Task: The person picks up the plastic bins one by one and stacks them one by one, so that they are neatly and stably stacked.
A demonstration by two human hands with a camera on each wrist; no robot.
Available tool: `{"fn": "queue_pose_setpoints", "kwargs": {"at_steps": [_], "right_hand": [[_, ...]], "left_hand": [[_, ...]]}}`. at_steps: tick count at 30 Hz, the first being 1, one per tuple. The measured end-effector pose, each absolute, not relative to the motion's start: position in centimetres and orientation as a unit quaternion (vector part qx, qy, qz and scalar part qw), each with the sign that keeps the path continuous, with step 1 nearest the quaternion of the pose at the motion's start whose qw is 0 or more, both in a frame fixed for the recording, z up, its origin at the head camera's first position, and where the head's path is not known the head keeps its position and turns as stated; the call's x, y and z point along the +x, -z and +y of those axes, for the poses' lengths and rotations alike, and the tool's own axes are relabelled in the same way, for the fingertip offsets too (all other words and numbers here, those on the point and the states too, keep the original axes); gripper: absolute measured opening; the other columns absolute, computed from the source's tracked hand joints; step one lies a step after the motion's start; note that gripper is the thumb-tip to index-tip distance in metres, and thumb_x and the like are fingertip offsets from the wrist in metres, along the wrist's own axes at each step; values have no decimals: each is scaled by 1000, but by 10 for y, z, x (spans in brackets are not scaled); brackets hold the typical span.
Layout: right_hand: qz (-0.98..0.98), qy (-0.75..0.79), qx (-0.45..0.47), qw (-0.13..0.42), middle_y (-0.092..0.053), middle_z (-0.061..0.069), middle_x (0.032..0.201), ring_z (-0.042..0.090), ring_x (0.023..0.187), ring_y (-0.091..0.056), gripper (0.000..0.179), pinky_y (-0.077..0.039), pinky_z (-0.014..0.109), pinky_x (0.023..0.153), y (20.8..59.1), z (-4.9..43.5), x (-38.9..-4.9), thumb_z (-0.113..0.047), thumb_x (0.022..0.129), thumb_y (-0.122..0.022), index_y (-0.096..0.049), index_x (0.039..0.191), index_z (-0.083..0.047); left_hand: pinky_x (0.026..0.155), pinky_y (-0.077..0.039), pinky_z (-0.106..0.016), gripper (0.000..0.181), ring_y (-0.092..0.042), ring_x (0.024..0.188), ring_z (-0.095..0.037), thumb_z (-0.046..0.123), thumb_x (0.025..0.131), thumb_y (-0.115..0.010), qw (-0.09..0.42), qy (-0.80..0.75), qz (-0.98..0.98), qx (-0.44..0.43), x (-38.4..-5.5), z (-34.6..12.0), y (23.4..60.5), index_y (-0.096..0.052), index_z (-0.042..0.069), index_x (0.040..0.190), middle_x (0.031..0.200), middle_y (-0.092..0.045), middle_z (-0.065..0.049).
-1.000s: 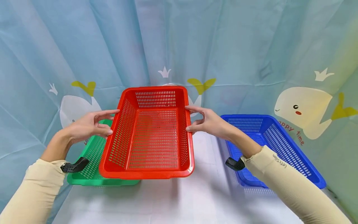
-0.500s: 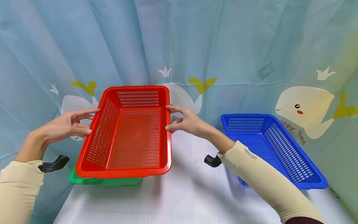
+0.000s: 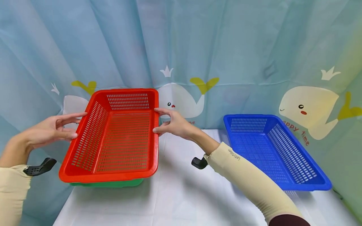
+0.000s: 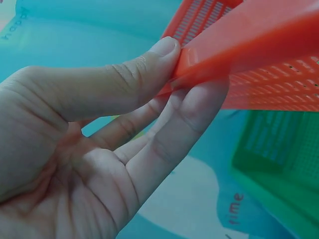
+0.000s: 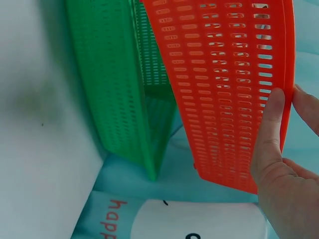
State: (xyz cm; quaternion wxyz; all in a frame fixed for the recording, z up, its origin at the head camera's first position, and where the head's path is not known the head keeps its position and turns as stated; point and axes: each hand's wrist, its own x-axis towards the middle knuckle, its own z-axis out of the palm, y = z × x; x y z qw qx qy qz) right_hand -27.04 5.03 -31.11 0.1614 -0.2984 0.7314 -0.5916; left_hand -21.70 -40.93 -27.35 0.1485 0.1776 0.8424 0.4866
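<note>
Red basket (image 3: pixel 123 141)—pinched by left hand (image 3: pixel 51 130) and right hand (image 3: pixel 177 124)—mostly hides green basket (image 3: pixel 124 183).

Right hand (image 5: pixel 285 174): we see it pinch the red basket (image 5: pixel 219 89) at its edge.
Green basket (image 5: pixel 107 79): we see it partly behind.

Red plastic basket (image 3: pixel 127 141), rectangular, slotted walls, open side up, held above a green basket (image 3: pixel 113 184)

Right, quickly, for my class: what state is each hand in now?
Left hand: closed, pinching the red basket by one side.
Right hand: closed, pinching the red basket by its opposite side.
</note>
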Motion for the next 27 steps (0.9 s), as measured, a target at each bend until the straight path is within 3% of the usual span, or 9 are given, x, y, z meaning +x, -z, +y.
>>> {"fn": "queue_pose_setpoints", "kwargs": {"at_steps": [7,16,27], "right_hand": [[724,598,-293,180,-56,12,139,28,90,-76,82,-40,50,114,315,34,-278,-12,92,-79,-35,161,-14],[717,615,-269,187,-46,6,143,27,90,-76,83,-45,44,111,329,15,-283,-12,90,-81,-36,160,-14],[720,621,-249,186,-45,5,144,26,87,-76,83,-40,51,115,349,5,-283,-12,90,-81,-37,160,-13]], "left_hand": [[80,-62,-49,72,-69,106,-22,-4,101,-57,137,-470,856,166,-221,-426,277,-27,18,164,136,-53,8],[80,-62,-50,72,-69,106,-22,-1,102,-57,151,-460,864,139,-229,-439,284,-26,19,164,136,-50,11],[82,-61,-52,70,-68,110,-21,1,102,-56,182,-475,851,132,-240,-446,302,-25,16,164,136,-53,12]]}}
